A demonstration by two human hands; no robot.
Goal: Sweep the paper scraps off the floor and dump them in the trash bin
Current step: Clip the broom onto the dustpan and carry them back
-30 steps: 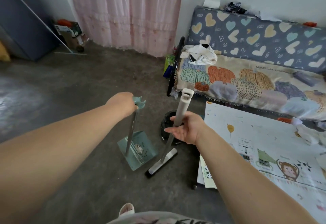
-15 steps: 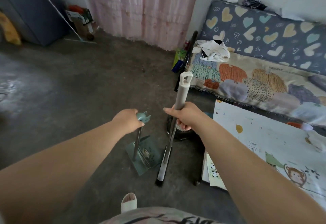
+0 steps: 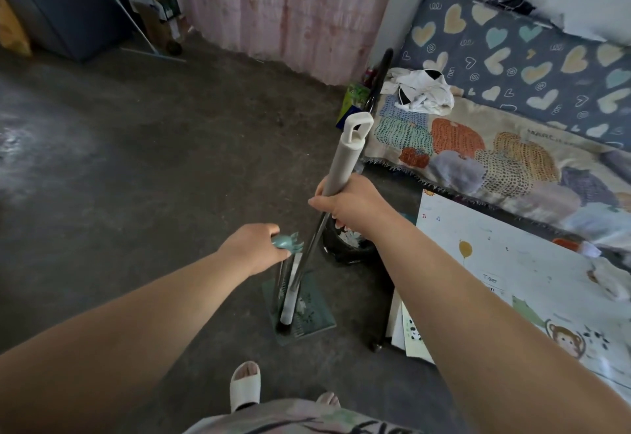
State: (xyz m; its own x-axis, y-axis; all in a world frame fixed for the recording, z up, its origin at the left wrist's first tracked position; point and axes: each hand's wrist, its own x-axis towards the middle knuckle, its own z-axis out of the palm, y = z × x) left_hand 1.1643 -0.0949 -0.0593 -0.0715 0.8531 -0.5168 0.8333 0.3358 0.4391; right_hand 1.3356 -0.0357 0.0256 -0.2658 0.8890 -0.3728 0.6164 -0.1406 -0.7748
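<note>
head view, down along both bare forearms. grips the teal top of the dustpan (image 3: pixel 307 312) pole with the left hand (image 3: pixel 254 249), fingers curled round it, knuckles up. keeps the pan flat on the grey floor (image 3: pixel 136 194), pole roughly upright.

clamps the right hand (image 3: pixel 351 206) round the broom (image 3: pixel 345 157) at the lower end of its pale grip, where the dark shaft begins, thumb and fingers wrapped fully round. leans the broom with its looped top tilted away toward the bed (image 3: pixel 512 58) and the shaft passing just beside the teal top. rests the broom head on the pan, near the edge closest to the feet.

a few pale scraps (image 3: pixel 302 305) on the pan beside the broom head, too small to tell more. black bin (image 3: pixel 345 249) on the floor just behind the pan, partly hidden under the right wrist, something white inside.

right of the bin, a low table (image 3: pixel 512 263) with a cartoon print, papers under its near corner. beyond it, the bed with a heart-print cushion, a pumpkin blanket (image 3: pixel 478 147) and a crumpled white garment (image 3: pixel 423 90). pink curtain (image 3: pixel 286 7) along the far wall, boxes (image 3: pixel 153 3) in the far left corner. one foot in a white slipper (image 3: pixel 244 386) at the bottom edge.
</note>
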